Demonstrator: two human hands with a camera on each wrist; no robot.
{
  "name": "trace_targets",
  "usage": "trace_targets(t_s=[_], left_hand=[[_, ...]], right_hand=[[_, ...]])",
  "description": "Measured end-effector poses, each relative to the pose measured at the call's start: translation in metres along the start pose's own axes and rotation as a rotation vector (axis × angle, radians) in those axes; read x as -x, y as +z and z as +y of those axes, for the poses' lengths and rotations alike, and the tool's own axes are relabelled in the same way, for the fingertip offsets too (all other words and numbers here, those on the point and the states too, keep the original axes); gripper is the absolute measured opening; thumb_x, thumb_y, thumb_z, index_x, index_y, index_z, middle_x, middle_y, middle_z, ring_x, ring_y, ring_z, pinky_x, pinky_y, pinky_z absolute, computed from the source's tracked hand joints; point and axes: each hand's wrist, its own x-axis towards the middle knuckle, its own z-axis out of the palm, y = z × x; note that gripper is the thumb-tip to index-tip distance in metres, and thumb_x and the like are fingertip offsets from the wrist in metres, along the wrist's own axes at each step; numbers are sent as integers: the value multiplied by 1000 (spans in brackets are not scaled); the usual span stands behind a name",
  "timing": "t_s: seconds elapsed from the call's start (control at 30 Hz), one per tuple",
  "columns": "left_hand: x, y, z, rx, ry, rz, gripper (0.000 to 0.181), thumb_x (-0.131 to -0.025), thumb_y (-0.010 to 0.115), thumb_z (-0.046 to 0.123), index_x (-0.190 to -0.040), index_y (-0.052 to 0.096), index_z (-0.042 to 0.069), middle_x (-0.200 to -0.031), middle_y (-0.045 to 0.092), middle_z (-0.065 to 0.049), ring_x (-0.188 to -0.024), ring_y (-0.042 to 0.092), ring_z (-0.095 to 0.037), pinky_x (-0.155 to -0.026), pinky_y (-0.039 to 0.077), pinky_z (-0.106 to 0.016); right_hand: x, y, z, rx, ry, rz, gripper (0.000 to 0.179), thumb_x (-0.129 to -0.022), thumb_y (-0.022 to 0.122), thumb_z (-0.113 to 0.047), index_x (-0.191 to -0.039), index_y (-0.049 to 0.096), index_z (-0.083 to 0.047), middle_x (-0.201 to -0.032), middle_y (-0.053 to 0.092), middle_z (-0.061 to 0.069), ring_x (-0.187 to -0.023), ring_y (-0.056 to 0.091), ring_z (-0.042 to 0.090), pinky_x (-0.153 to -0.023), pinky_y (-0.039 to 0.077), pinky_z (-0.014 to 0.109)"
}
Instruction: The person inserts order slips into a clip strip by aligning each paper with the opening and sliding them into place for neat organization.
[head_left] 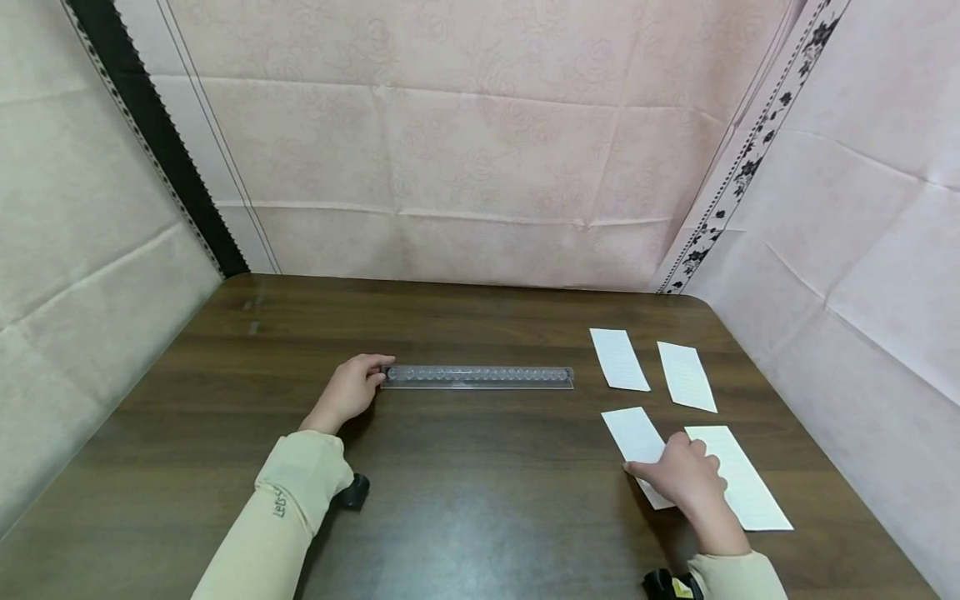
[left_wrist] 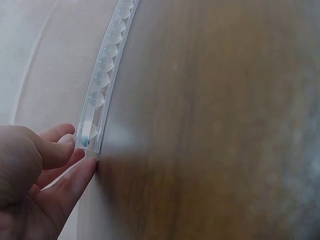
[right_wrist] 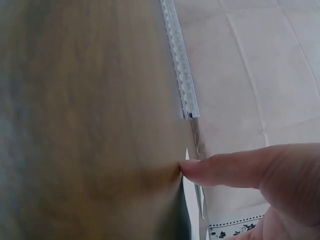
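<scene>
In the head view a long clear plastic strip lies across the brown table, with a row of round clear bumps along it. My left hand pinches its left end between thumb and fingers. The left wrist view shows the thumb and fingers about the end of the strip, near a small bluish spot. At the right, my right hand rests over a white paper slip, thumb straight at its left edge. The right wrist view shows the thumb touching beside the slip; the other fingertips are hidden.
Two more white slips, a left one and a right one, lie farther back. A larger white sheet is beside my right hand. Pale cloth hangs around the table at the back and sides.
</scene>
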Motion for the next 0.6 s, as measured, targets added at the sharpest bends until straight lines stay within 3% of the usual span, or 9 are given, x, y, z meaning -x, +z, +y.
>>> trace_targets(t_s=[0.23,0.6], left_hand=[[-1,1,-1,8,-12,6,32,-93,51,-2,-124,57,-2,-120,55,-25,-106,53,-37,-88,43,-50],[-4,5,1,9,-25,5,30,-92,51,-3,-121,60,-2,-119,56,-24,-109,51,-37,-89,42,-51]], right_hand=[[-6,-4,4,38,-96,8,78,-68,77,-46,-96,48,21,-86,47,31,-86,43,48,-70,36,52],[-11,-4,10,-7,-81,7,81,-62,82,-47,-94,49,20,-86,42,28,-82,44,43,-69,39,52]])
